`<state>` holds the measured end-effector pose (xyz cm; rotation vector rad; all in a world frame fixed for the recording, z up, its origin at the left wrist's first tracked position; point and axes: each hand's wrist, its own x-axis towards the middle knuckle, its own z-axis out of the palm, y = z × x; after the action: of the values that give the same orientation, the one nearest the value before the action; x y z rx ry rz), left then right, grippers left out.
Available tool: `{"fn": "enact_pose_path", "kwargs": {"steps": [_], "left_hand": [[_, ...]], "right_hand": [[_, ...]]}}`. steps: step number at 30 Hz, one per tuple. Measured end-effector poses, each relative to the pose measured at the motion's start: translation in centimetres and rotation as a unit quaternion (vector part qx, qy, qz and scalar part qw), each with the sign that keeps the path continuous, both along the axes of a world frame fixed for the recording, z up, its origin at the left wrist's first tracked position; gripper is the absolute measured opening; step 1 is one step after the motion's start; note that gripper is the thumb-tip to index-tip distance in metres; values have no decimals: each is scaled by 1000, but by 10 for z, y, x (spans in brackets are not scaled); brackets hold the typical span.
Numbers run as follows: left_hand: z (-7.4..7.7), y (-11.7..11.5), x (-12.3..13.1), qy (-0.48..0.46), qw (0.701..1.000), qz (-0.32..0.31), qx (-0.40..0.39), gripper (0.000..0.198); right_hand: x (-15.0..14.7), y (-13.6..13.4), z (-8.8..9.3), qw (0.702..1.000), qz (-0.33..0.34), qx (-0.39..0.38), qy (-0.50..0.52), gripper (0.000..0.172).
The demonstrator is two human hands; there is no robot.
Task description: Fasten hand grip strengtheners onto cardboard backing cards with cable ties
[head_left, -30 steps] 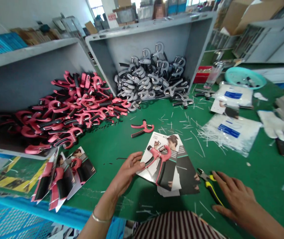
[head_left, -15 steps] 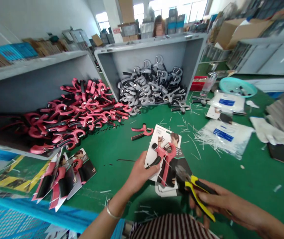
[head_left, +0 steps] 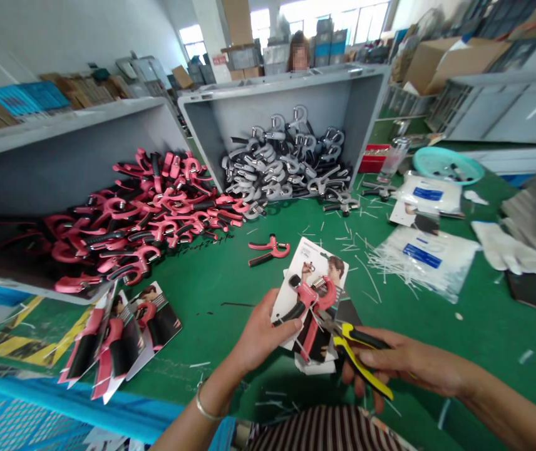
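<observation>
My left hand (head_left: 261,332) grips a printed card (head_left: 312,266) with a pink hand gripper (head_left: 312,300) tied onto it, lifted a little above more cards on the green table (head_left: 211,282). My right hand (head_left: 406,363) is closed on yellow-and-black cutters (head_left: 359,357), whose jaws reach the pink gripper on the card. A loose pink gripper (head_left: 270,248) lies on the table just beyond.
A heap of pink grippers (head_left: 146,207) fills a tipped grey bin at left; grey grippers (head_left: 287,166) fill another at centre. Finished carded grippers (head_left: 118,332) lie at lower left by a blue crate (head_left: 24,416). White bags (head_left: 425,254), cut ties and a teal bowl (head_left: 449,164) sit at right.
My right hand picked the cutters up off the table and brought them to the card. My left hand lifted the card with its pink gripper.
</observation>
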<state>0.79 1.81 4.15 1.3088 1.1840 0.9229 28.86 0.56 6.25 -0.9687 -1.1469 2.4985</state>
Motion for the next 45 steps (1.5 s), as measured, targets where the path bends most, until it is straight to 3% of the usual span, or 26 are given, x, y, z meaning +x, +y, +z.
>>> {"fn": "enact_pose_path", "kwargs": {"steps": [7, 14, 17, 19, 21, 22, 24, 26, 28, 31, 35, 40, 42, 45], "left_hand": [[1, 2, -5, 2, 1000, -20, -8, 50], [-3, 0, -4, -23, 999, -17, -37, 50], [-8, 2, 0, -45, 997, -1, -58, 48], [-10, 5, 3, -80, 993, 20, -89, 47], [-12, 11, 6, -133, 981, 37, -138, 41], [-13, 15, 8, -161, 973, 51, -154, 38], [-13, 21, 11, -206, 962, 108, -141, 34], [-10, 25, 16, -224, 952, 195, -70, 37], [-5, 25, 23, -220, 937, 272, 3, 42], [6, 21, 35, -208, 923, 319, 61, 43], [15, 14, 44, -215, 918, 323, 85, 40], [9, 10, 45, -242, 916, 313, 67, 38], [5, 9, 45, -247, 917, 308, 61, 37], [0, 8, 43, -249, 916, 309, 57, 39]], "right_hand": [[-1, 7, 4, 1000, 15, 14, -4, 47], [-9, 5, -18, 999, 14, -11, -31, 42], [-14, 3, -25, 988, 18, 98, -117, 38], [-17, 3, -22, 941, 18, 273, -199, 31], [-18, 1, -15, 859, 42, 449, -244, 19], [-19, -1, -12, 822, 61, 509, -248, 18], [-21, -6, -9, 783, 97, 565, -241, 29], [-27, -11, -14, 774, 73, 575, -255, 35], [-38, -13, -26, 768, 5, 570, -292, 39], [-59, -11, -43, 749, -91, 567, -329, 48], [-83, -7, -51, 714, -151, 601, -326, 52], [-94, -9, -52, 688, -189, 617, -333, 54], [-95, -9, -54, 693, -197, 609, -332, 51], [-95, -10, -56, 737, -185, 568, -317, 44]]}}
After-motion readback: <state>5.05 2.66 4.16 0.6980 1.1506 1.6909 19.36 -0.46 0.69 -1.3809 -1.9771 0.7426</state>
